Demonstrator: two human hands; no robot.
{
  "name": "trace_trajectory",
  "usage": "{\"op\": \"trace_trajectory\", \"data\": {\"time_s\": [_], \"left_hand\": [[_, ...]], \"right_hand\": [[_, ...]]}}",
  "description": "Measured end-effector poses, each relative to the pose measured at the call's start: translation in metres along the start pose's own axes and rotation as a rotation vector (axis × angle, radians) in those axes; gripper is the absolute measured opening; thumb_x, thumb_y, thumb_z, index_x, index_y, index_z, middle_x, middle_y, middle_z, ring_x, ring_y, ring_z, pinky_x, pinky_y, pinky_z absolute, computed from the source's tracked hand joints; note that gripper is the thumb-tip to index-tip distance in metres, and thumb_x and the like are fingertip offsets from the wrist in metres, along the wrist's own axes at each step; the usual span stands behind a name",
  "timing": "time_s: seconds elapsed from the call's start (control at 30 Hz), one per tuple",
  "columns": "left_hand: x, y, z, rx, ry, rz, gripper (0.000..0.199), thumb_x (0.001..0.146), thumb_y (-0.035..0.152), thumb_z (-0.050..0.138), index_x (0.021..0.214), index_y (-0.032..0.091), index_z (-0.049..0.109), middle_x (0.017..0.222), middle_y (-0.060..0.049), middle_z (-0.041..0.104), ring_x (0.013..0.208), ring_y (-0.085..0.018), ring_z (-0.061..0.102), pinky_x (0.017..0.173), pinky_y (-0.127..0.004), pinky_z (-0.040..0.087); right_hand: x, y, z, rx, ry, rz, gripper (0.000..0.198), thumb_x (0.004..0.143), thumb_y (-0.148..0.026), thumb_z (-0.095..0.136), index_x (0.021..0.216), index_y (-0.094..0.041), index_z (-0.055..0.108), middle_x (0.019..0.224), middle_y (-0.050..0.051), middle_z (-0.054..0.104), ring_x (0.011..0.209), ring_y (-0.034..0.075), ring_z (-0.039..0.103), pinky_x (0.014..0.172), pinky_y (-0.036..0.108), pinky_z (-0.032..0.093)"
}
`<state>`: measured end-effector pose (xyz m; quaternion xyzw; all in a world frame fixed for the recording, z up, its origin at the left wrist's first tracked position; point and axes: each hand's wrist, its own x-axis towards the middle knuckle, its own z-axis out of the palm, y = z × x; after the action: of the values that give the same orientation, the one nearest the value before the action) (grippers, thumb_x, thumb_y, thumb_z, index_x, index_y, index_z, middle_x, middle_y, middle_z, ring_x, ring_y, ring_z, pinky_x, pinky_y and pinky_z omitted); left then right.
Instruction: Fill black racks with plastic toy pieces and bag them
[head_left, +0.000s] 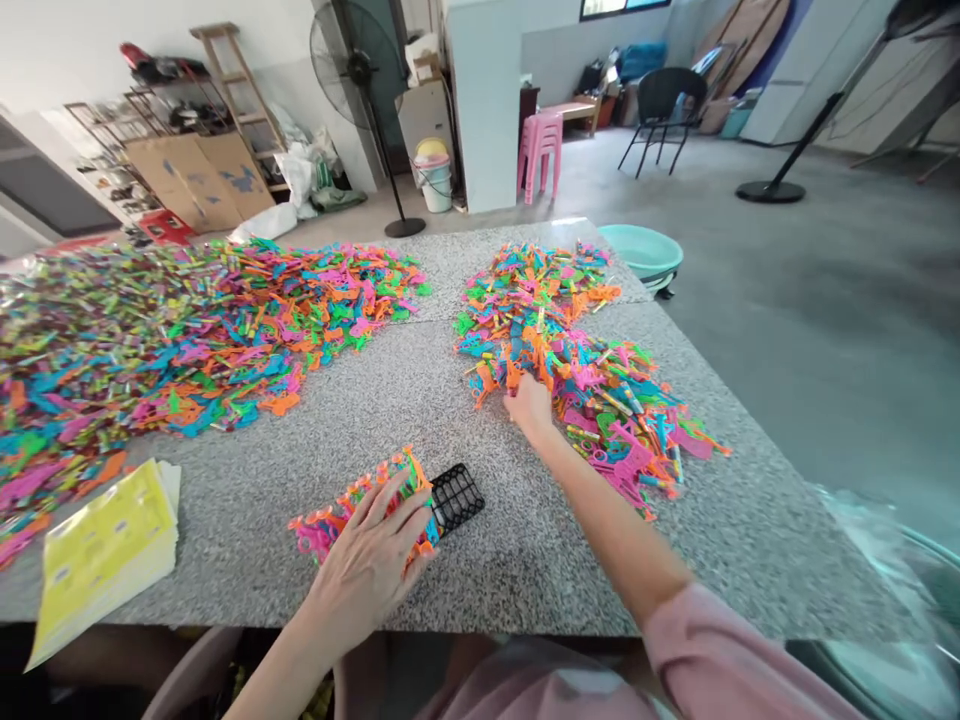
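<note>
My left hand (375,560) lies with its fingers stretched over a tight row of small coloured plastic pieces (319,530) in orange, pink, green and blue. The row stands on a black plastic grid rack (457,498), whose bare right end shows beside my fingers. My right hand (531,405) is at the near edge of a loose pile of similar plastic pieces (630,440). Its fingers are closed, and what they pinch is hidden among the orange and pink pieces there.
A larger heap of plastic pieces (225,330) covers the speckled tabletop (360,400) at the left. A stack of yellow printed sheets (105,550) lies at the near left edge. Beyond the table are a turquoise basin (641,245), a standing fan (360,70) and pink stools (540,145).
</note>
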<state>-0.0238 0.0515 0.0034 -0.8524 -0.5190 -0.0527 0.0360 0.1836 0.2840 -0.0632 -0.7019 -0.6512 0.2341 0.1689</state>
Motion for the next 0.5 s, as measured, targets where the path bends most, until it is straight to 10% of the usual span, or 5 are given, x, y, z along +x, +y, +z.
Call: {"op": "trace_trajectory", "data": {"time_s": [0.3,0.5], "left_hand": [[0.005,-0.001,0.001,-0.115,-0.097,0.005,0.025,0.093,0.025,0.052,0.115,0.012,0.056,0.127,-0.013,0.061,0.144,-0.031,0.028,0.115,-0.049,0.036],[0.004,0.0,0.0,-0.165,-0.101,-0.016,0.024,0.095,0.027,0.049,0.115,0.016,0.054,0.133,-0.013,0.058,0.146,-0.031,0.026,0.114,-0.051,0.037]], "right_hand": [[-0.136,0.023,0.037,0.599,-0.551,-0.289,0.011,0.082,-0.021,0.061,0.091,-0.018,0.055,0.074,0.0,0.068,0.063,0.014,0.065,0.058,0.022,0.049],[-0.164,0.003,0.046,0.272,-0.419,-0.501,0.016,0.077,-0.018,0.061,0.092,-0.019,0.054,0.072,0.0,0.066,0.067,0.017,0.064,0.057,0.022,0.038]]}}
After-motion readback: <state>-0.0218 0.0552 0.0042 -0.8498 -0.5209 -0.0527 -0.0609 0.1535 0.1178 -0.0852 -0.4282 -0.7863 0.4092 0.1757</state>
